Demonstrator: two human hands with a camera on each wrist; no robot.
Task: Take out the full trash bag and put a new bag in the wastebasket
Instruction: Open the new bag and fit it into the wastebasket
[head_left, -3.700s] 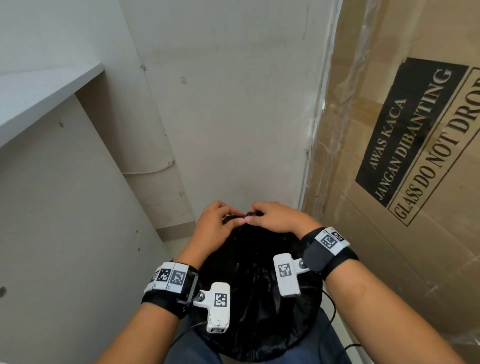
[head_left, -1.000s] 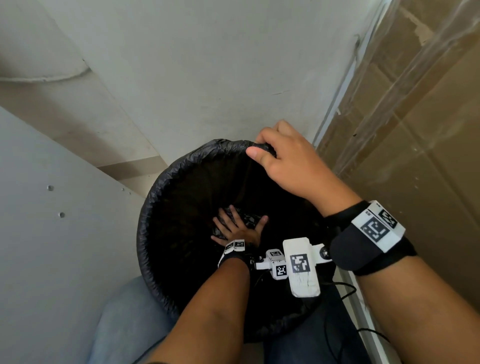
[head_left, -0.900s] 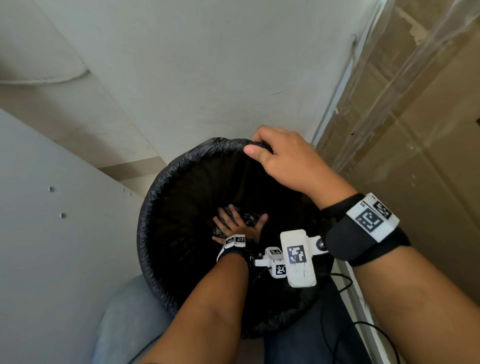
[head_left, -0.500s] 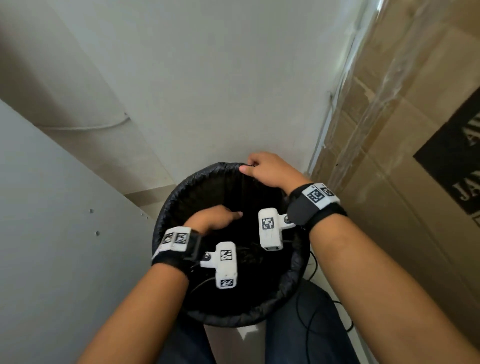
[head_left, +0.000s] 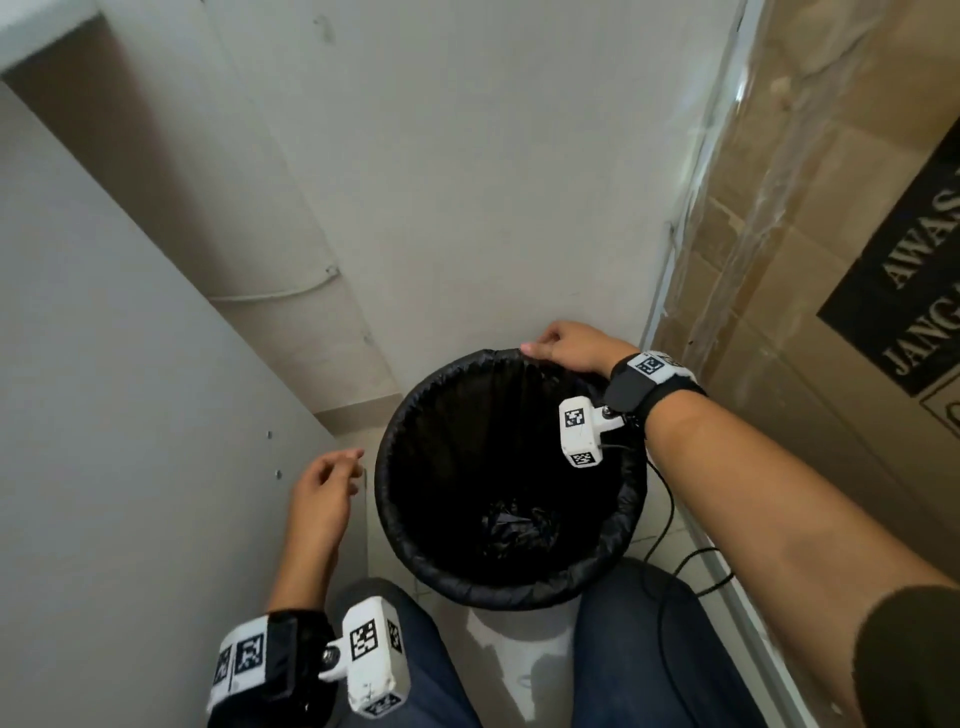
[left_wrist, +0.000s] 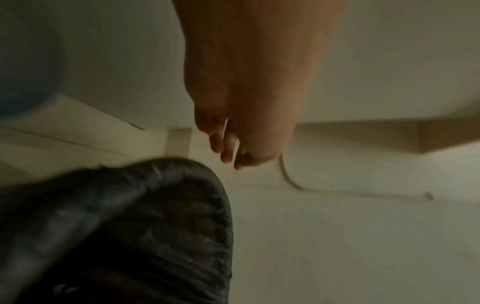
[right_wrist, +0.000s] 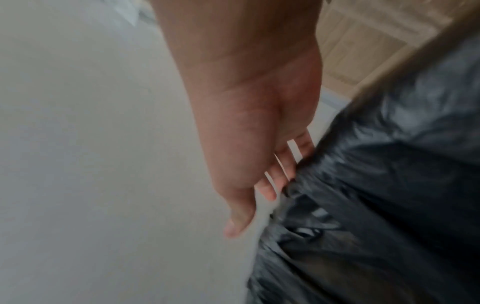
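A round wastebasket (head_left: 519, 636) stands on the floor between my knees, lined with a black trash bag (head_left: 467, 457) folded over its rim. Crumpled bag plastic lies at the bottom. My right hand (head_left: 543, 349) sits on the far rim. In the right wrist view its fingers (right_wrist: 283, 176) hook the folded edge of the bag (right_wrist: 389, 185), and the thumb stands free. My left hand (head_left: 340, 470) hangs outside the basket on its left with fingers loosely curled. In the left wrist view this hand (left_wrist: 231, 156) holds nothing, above the bag's rim (left_wrist: 161, 181).
A large cardboard box (head_left: 831, 260) wrapped in plastic film stands close on the right. A white panel (head_left: 130, 415) closes off the left, and a wall stands behind the basket. A black cable (head_left: 670, 519) runs over the floor by my right knee (head_left: 649, 649).
My left hand came up out of the basket and moved out to its left side. My right hand stays on the far rim. The view has pulled back and higher.
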